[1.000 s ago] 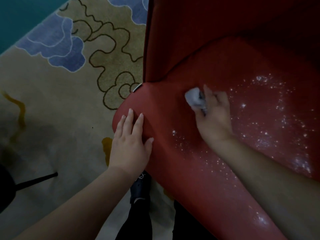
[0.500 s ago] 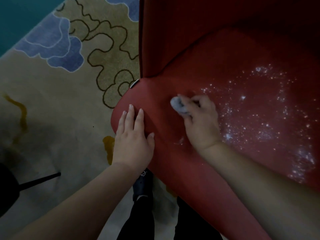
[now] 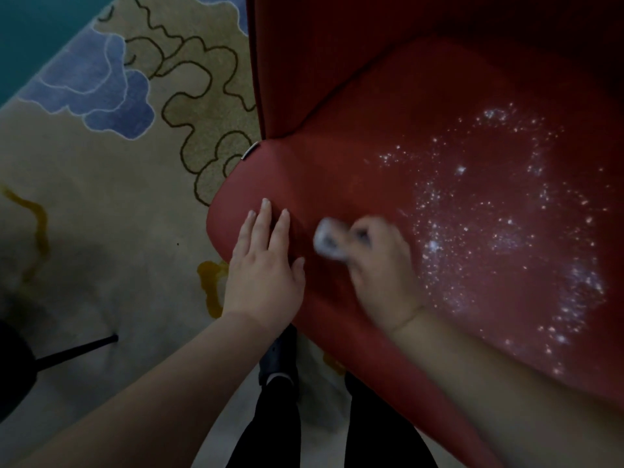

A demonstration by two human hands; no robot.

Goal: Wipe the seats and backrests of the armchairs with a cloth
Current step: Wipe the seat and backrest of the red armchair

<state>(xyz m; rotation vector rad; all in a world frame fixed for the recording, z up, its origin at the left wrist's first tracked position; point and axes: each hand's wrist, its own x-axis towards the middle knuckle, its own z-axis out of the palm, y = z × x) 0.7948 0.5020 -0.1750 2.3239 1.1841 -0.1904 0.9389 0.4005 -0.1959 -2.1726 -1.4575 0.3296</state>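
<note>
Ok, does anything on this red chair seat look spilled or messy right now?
Yes. A scatter of white specks covers the right part of the red seat, like droplets or powder. The right hand holds a cloth left of that patch; the left hand rests flat on the seat's edge.

A single head-worn, wide-angle view looks steeply down from close above a red armchair seat (image 3: pixel 388 170). The patterned carpet (image 3: pixel 101 204) fills the left side; both forearms reach in from the bottom edge.
</note>
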